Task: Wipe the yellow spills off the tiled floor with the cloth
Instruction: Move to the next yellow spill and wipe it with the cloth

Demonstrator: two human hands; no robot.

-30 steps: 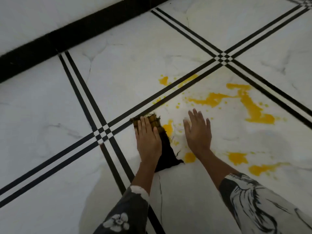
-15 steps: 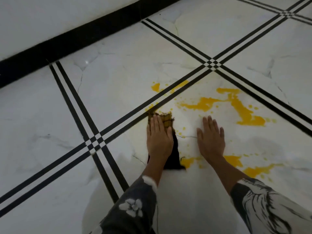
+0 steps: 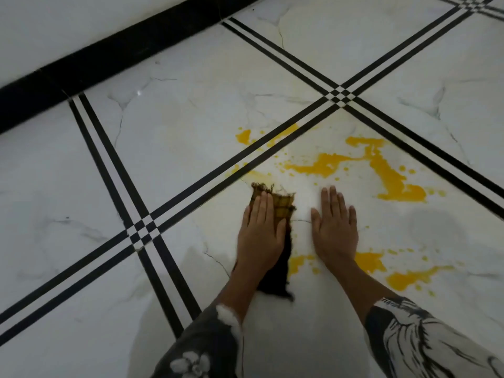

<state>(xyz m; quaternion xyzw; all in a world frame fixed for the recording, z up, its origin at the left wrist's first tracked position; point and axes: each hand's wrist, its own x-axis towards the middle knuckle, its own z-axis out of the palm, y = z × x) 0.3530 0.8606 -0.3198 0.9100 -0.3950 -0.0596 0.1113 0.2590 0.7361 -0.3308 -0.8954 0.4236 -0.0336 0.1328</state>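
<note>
On tiled floor, left hand flattens cloth.

Skirting: black band, running diagonally across upper left, at the foot of the wall.
Wall: plain white, upper left corner above the skirting.
Left sleeve: dark grey with a pale flower print, white cuff edge, entering from the bottom edge.
Right sleeve: white and dark brushstroke pattern, entering from the bottom right corner.
Shadow: soft grey patch, spread beside the left sleeve at lower centre.
</note>
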